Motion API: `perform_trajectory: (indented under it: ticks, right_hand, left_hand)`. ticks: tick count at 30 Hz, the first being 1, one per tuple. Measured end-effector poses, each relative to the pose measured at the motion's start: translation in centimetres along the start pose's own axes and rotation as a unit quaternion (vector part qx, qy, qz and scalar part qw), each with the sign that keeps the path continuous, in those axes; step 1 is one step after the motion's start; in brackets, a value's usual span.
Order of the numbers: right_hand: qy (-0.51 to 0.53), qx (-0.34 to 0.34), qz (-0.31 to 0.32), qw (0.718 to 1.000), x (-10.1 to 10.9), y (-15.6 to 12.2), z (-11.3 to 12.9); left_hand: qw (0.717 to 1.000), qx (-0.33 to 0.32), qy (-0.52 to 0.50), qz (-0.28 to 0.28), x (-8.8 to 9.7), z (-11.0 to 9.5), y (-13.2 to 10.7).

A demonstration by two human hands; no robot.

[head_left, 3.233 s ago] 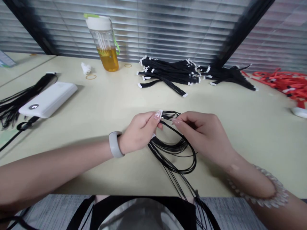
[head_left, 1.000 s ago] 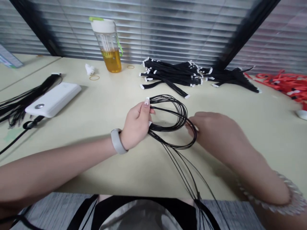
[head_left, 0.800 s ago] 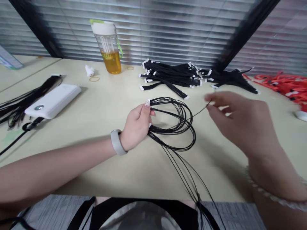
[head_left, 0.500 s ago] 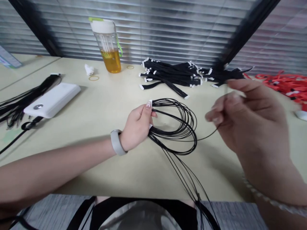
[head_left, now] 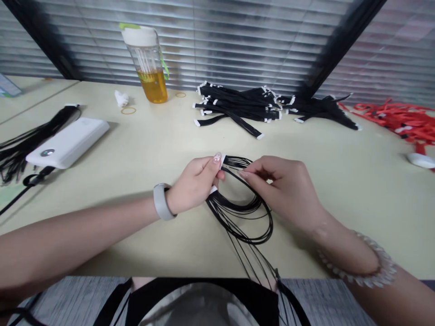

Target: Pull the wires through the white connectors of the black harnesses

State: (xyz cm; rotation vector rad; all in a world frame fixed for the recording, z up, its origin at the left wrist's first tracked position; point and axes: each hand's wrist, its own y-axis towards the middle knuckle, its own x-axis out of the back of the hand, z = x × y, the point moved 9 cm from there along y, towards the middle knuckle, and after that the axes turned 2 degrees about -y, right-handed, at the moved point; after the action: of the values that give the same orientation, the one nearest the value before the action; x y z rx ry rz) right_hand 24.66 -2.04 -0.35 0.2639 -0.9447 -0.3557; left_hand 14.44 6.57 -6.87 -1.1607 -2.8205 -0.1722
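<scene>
"Two hands, both busy. What is the left hand (head_left: 195,184) doing?"

"Gripping. Its thumb presses the upper plug (head_left: 222,161) against the fingers, and the lower plug (head_left: 213,189) shows just beneath them. I can't tell how firmly that one is held."

"And the right hand (head_left: 285,183)?"

"Thumb and forefinger are pinched together on the wires (head_left: 238,207), close beside the upper plug. Which one they have is too small to tell."

"Where do the wires lie?"

"They loop out from the plugs over the middle of the table (head_left: 152,140), toward its front. A few loose ones hang past the edge."

"So which step is this?"

"Close finger work at the upper plug, I'd judge: one hand steadies, the other handles something thin."

"What does the next move call for?"

"A still left grip, I'd say, and a fine pinch on the right, guiding a single wire clear of its neighbours; they run so close that they could tangle."

"What else is about?"

"Black cables (head_left: 241,103) heaped behind, well apart from the hands, with a bottle (head_left: 151,68) left of them and a power bank (head_left: 70,142) farther left."
</scene>
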Motion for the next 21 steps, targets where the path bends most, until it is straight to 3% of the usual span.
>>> perform_trajectory:
  ticks: [21]
  right_hand:
    - [-0.013,0.065,-0.004,0.998,-0.2,-0.4,1.2]
  left_hand:
    - [1.0,-0.003,0.023,0.01,-0.1,-0.4,-0.1]
